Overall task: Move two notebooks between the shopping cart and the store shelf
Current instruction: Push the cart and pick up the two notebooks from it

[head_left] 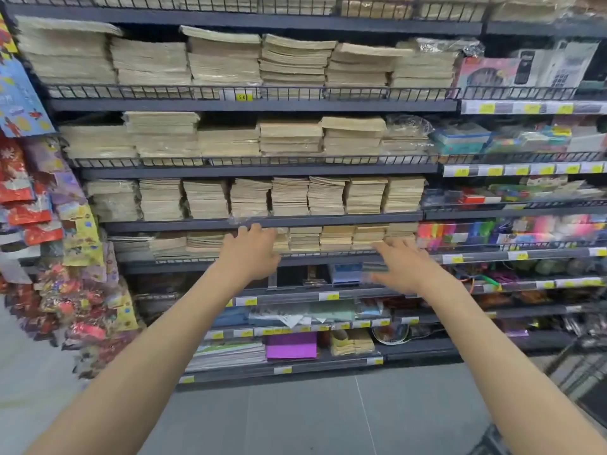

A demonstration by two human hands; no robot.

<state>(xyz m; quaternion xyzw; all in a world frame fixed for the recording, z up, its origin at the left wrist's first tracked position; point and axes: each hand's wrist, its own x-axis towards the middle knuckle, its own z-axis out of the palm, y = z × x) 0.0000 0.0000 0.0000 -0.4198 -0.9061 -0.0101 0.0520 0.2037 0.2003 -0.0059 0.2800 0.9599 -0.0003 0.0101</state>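
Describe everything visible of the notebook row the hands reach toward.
The notebook row is low stacks of thin, cream, paper-covered books lying flat, side by side, on a dark metal shelf. The left hand covers part of it; contact is unclear. The right hand, blurred, hovers in front.

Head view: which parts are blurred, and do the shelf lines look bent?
Head view: the right hand is smeared by motion blur, the left hand slightly sharper; the store shelf edges bow toward the frame borders, a wide-angle effect; plastic wrap on some notebook stacks catches glare.
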